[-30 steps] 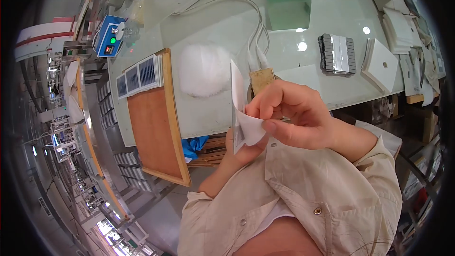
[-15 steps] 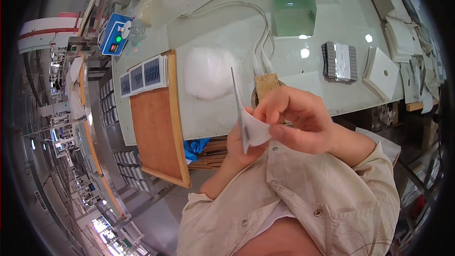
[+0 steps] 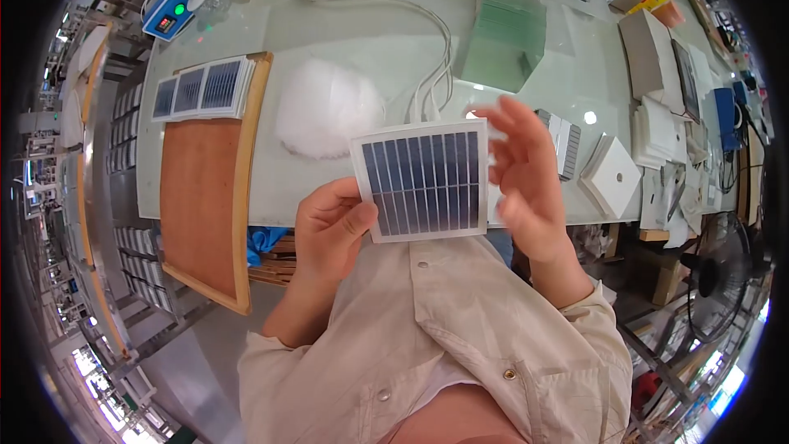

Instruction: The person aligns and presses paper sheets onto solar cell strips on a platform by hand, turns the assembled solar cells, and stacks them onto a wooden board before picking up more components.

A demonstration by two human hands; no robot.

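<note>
A small solar panel [image 3: 423, 183] with dark blue cells and a white border faces up toward me, just in front of my body. My left hand [image 3: 333, 226] grips its left edge, thumb on the front and fingers behind. Off the panel's right edge, my right hand [image 3: 530, 177] is raised with fingers spread and slightly blurred; nothing shows in it. Beyond the panel lies a white fluffy wad [image 3: 325, 107] on the table. White cables [image 3: 444, 49] run down behind the panel, where their ends are hidden.
At left, more solar panels [image 3: 201, 89] lie on a wooden board [image 3: 201, 197]. A blue box with a lit green button [image 3: 178, 2] stands behind. Stacked glass sheets [image 3: 503, 41], grey strips [image 3: 560, 144] and white square pieces [image 3: 612, 177] sit toward the right. A black fan [image 3: 717, 279] is at lower right.
The panel has turned from edge-on to face-up. My right hand has come off the white sheet it was pinching at the panel and moved right, opening. The view has shifted.
</note>
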